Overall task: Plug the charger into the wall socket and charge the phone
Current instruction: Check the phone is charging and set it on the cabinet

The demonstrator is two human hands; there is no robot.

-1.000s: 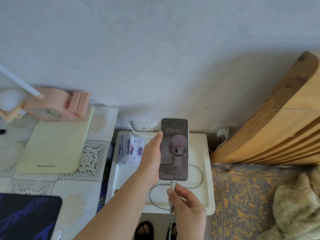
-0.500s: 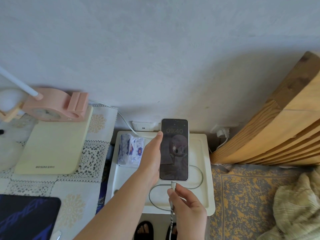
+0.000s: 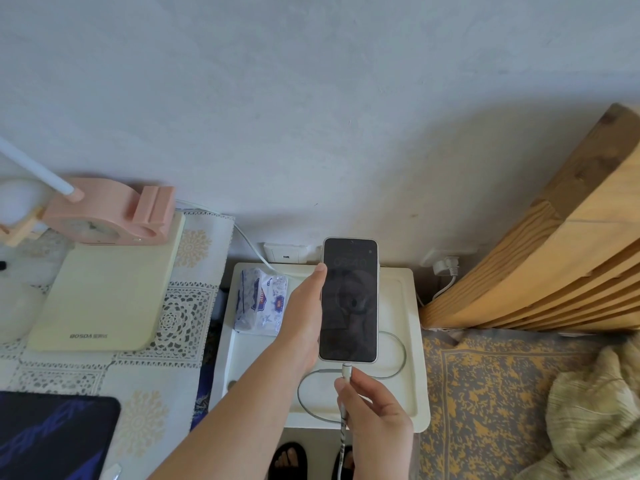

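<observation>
Head view, single entry: cable-to-phone connection above a white bedside stand (image 3: 414, 344).

Item 1. Left hand (image 3: 304, 317): clasped on the left edge of the phone (image 3: 349, 300), thumb tip against the upper bezel; phone held upright, screen toward the wearer, dim with faint clock digits.

Item 2. Right hand (image 3: 375, 415): just below the phone, thumb and forefinger pinched on the cable connector (image 3: 347, 370), which met the phone's bottom port. Whether it was fully seated could not be told.

Item 3. Cable (image 3: 398, 355): one loop lying on the stand to the right of the phone, another left of the right hand; a striped length ran down past the right wrist.

Item 4. Charger plug (image 3: 446, 266): white, at a wall socket (image 3: 446, 255) well beyond and right of both hands, apparently inserted.

Item 5. Tissue pack (image 3: 260, 301): on the stand, just left of the left hand.

Handling note, as judgement: the push was best made straight along the phone's long axis, the left hand bracing against it, the pinch kept on the connector body and not the cord. A lit charging indicator would confirm seating; the phone could then be laid flat on the stand, slack kept clear of the edge.
</observation>
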